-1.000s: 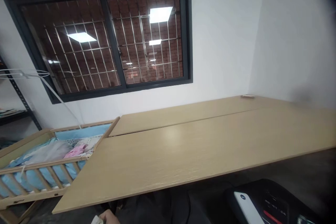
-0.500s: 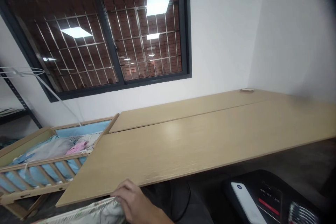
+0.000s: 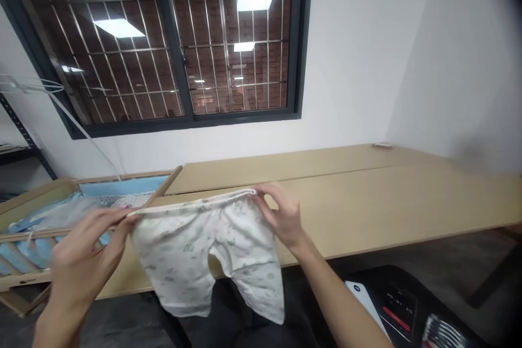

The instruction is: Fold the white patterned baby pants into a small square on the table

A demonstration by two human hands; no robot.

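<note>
White cotton-like cloth with a sparse print forms a pair of shorts (image 3: 175, 261), spread by the waistband between two pinching grips: the left hand (image 3: 84, 253) has thumb and fingers on one end, the right hand (image 3: 285, 215) on the other, slightly higher in view. Both legs hang free before the near edge of the wooden bench (image 3: 367, 201); contact with that edge cannot be told. Slippage is the likeliest fault: each pinch seems to take little cloth, so an uneven pull could free one corner and twist or drop the garment. A hem could also snag on the bench edge if lowered crookedly. Left stands a railed cot (image 3: 12, 281); behind the bench, a barred window (image 3: 181, 73).
</note>
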